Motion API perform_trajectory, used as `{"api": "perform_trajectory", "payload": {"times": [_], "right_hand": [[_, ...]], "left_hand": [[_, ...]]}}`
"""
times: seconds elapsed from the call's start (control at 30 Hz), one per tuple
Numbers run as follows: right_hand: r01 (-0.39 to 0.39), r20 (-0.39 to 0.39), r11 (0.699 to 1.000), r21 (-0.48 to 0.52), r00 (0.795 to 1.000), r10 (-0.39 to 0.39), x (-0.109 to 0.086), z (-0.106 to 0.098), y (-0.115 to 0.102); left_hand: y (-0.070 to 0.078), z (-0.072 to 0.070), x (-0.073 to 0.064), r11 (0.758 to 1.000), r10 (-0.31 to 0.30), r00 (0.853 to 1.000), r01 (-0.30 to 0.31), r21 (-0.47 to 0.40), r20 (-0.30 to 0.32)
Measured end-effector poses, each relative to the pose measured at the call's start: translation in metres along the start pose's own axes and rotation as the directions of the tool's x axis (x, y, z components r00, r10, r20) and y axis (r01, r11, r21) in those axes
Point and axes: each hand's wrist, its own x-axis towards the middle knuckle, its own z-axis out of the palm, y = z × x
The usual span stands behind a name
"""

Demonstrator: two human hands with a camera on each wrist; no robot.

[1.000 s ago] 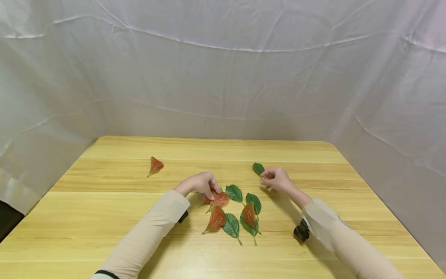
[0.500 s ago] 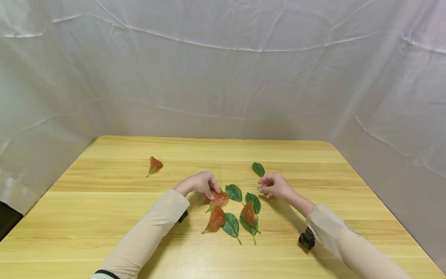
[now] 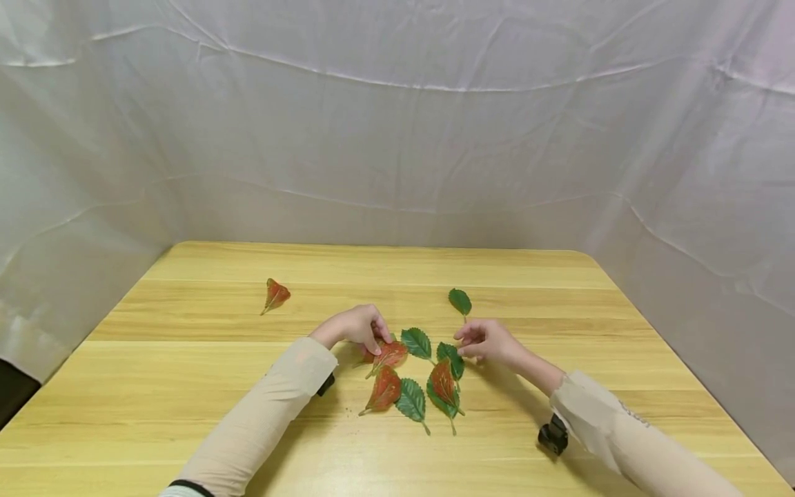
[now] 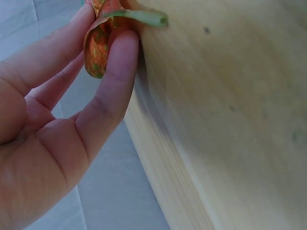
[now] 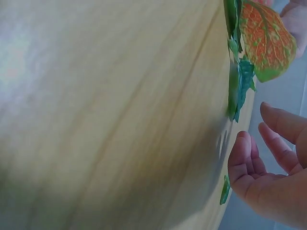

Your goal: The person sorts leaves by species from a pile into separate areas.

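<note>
My left hand (image 3: 357,326) pinches a red artificial leaf (image 3: 393,354) between thumb and fingers at the left of a rough ring of leaves. In the left wrist view the red leaf (image 4: 98,45) is folded, its pale green stem sticking out past the thumb. My right hand (image 3: 491,339) holds nothing; thumb and fingers are bent and apart, beside a green leaf (image 3: 456,360) at the ring's right. Behind that hand lies a lone green leaf (image 3: 459,301). An upright red-orange leaf (image 5: 268,40) appears in the right wrist view, above the right hand (image 5: 273,167).
The ring on the wooden table (image 3: 186,414) also has a green leaf (image 3: 417,342) at its back, another green leaf (image 3: 411,399) in front, a red leaf (image 3: 385,388) and a red leaf (image 3: 444,382) over green. One red leaf (image 3: 276,295) lies far left. Grey-white curtains (image 3: 397,152) surround the table.
My right hand has let go of the lone green leaf's stem and drawn back towards the ring. That leaf stays on the table. The left hand has kept its place.
</note>
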Motion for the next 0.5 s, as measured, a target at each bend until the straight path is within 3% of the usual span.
{"api": "perform_trajectory", "payload": {"times": [0.33, 0.5], "right_hand": [[0.019, 0.066, 0.998, -0.054, 0.998, -0.015, -0.0006, 0.0034, 0.0054], [0.052, 0.071, 0.99, -0.133, 0.997, -0.043, -0.0001, 0.0051, 0.0084]], "left_hand": [[-0.0009, -0.0007, -0.0008, 1.0, -0.001, 1.0, 0.001, -0.013, 0.009], [-0.0009, -0.001, -0.0009, 1.0, -0.008, 1.0, 0.008, -0.011, 0.002]]}}
